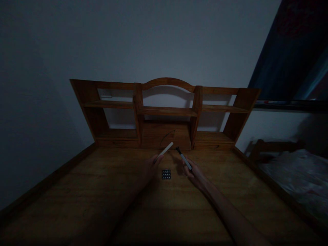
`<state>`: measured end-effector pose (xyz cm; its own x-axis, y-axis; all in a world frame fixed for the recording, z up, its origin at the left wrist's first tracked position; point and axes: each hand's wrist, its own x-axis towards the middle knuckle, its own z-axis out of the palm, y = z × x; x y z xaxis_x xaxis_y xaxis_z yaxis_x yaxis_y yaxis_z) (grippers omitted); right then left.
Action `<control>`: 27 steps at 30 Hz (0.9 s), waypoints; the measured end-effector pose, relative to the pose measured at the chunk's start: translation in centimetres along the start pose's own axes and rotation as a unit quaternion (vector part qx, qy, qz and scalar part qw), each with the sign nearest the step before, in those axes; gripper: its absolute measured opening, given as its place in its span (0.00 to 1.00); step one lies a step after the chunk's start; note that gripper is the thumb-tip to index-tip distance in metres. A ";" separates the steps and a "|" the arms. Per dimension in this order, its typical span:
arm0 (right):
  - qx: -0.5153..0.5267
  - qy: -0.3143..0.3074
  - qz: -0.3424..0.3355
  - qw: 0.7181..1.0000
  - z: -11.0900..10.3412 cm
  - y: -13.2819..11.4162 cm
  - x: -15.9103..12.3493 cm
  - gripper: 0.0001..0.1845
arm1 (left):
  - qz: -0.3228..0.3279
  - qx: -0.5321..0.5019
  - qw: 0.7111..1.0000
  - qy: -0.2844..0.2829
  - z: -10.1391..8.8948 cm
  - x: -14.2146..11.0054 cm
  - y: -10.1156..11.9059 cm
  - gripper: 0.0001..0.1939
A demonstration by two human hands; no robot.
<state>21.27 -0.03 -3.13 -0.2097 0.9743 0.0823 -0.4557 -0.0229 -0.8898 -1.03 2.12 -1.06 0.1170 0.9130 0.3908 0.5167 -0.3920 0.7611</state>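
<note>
My left hand is closed round the lower end of a slim white stick-like object, which tilts up to the right. My right hand grips a slender grey-handled tool with a dark neck and a small black head, slanting up to the left. The tips of the two things point toward each other, with a gap between them. On the desk between my hands lies a small dark rectangular pack with rows of tiny pale marks or pieces; dim light hides what they are.
The wooden desk has a raised edge on either side. A wooden shelf unit with several compartments stands along its back, against a pale wall. To the right are a dark curtain and a bed with crumpled covering.
</note>
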 end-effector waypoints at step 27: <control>0.057 -0.018 0.031 0.998 -0.3 0.4 0.3 0.15 | -0.059 0.079 0.995 0.018 0.3 0.5 -1.0 0.26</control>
<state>21.29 0.31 -3.64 -0.2706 0.9616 0.0456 -0.5351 -0.1109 -0.8375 -1.20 2.95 -1.80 0.0194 0.9456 0.3246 0.6529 -0.2579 0.7122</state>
